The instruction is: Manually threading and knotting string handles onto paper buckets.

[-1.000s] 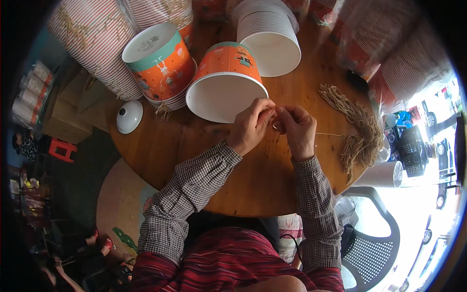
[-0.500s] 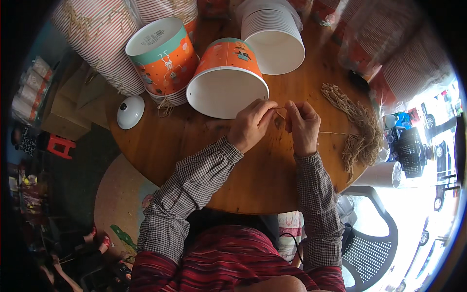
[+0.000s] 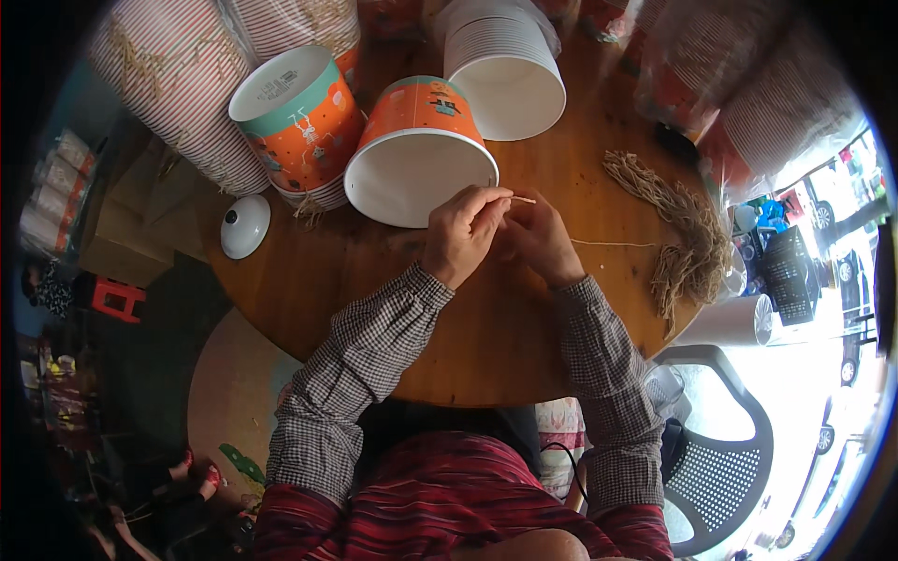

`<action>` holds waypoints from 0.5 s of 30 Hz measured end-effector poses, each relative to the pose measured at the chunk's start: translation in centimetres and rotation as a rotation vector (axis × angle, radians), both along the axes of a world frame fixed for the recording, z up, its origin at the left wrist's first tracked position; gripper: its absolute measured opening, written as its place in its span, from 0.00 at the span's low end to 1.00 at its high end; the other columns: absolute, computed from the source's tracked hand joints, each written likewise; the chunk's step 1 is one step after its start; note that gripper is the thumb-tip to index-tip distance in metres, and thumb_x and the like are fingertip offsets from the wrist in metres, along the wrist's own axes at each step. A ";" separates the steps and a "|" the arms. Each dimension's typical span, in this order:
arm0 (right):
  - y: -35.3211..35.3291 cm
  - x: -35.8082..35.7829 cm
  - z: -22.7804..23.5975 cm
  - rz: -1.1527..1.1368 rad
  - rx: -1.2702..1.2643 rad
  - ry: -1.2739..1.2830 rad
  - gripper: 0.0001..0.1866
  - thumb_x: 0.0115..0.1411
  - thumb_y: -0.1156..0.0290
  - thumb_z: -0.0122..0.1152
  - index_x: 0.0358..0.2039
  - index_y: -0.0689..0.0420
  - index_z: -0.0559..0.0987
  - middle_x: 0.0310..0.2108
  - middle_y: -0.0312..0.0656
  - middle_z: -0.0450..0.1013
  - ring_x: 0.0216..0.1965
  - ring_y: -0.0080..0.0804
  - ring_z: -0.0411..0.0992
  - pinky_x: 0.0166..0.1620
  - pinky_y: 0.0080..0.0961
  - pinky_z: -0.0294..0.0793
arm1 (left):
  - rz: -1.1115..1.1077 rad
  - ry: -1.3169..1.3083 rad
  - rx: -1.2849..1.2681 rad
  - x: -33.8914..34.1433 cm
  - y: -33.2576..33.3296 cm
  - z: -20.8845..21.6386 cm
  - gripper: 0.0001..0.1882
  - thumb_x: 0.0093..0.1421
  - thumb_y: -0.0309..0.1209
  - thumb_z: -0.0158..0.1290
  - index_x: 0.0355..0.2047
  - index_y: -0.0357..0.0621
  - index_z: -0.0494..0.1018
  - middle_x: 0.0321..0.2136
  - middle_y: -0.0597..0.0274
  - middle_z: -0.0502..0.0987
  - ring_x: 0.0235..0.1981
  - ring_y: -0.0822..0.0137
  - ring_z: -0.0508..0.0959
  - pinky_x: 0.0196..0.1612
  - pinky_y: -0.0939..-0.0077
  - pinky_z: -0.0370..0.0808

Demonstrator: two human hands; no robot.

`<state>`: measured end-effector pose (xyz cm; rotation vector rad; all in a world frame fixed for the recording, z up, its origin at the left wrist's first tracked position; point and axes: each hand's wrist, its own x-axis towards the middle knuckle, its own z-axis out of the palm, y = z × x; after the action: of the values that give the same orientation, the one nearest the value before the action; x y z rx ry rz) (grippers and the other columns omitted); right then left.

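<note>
With my left hand (image 3: pixel 460 234) and right hand (image 3: pixel 538 238) each in a pinched grip on 1 thin tan paper cord (image 3: pixel 520 199) beside the orange paper bucket (image 3: pixel 421 150) on the round wooden tabletop (image 3: pixel 486 327), I judge I'm twisting it, needing steady tension next.

A thin tan string (image 3: pixel 599 244) is pinched between the fingertips of the left hand (image 3: pixel 461 234) and the right hand (image 3: pixel 541 237), which meet over the round wooden table (image 3: pixel 486 327). A short pale end pokes out to the right above the fingers, near the rim of an orange paper bucket (image 3: pixel 418 150) lying on its side with its white inside facing the person. The rest of the string runs right across the tabletop, lying flat, toward a bundle of strings (image 3: pixel 683 238) of the same tan colour.
</note>
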<state>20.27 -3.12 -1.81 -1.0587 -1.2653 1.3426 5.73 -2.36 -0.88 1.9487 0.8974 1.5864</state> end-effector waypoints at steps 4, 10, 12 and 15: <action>-1.6 1.0 1.0 0.017 -0.038 -0.190 0.12 0.59 0.74 0.57 0.43 0.65 0.72 0.30 0.39 0.75 0.28 0.21 0.72 0.28 0.19 0.73 | 0.087 0.023 0.061 -0.3 0.2 0.0 0.06 0.56 0.21 0.55 0.35 0.40 0.74 0.26 0.56 0.76 0.26 0.61 0.78 0.27 0.72 0.74; -3.1 1.0 3.1 -0.214 0.280 -0.436 0.05 0.57 0.76 0.58 0.35 0.61 0.77 0.29 0.38 0.73 0.27 0.21 0.72 0.27 0.18 0.73 | 0.101 0.075 0.103 -0.4 0.2 0.2 0.08 0.54 0.20 0.55 0.36 0.42 0.74 0.26 0.56 0.76 0.26 0.59 0.77 0.28 0.70 0.74; -3.2 0.7 3.2 -0.264 0.446 -0.538 0.04 0.56 0.78 0.59 0.34 0.61 0.78 0.28 0.38 0.72 0.27 0.22 0.72 0.28 0.18 0.73 | 0.108 0.106 0.136 -0.3 0.1 0.4 0.09 0.54 0.20 0.55 0.35 0.42 0.74 0.26 0.57 0.75 0.26 0.59 0.77 0.28 0.70 0.74; -3.3 0.5 3.4 -0.318 0.571 -0.564 0.05 0.54 0.80 0.60 0.33 0.59 0.79 0.28 0.38 0.70 0.27 0.25 0.73 0.28 0.18 0.73 | 0.096 0.150 0.157 -0.3 0.3 0.1 0.09 0.53 0.19 0.55 0.35 0.43 0.74 0.25 0.58 0.75 0.26 0.58 0.77 0.28 0.70 0.75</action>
<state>20.77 -6.39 1.62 -1.1867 -1.6669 0.3951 5.45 -2.08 -0.81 2.1876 0.9645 1.6248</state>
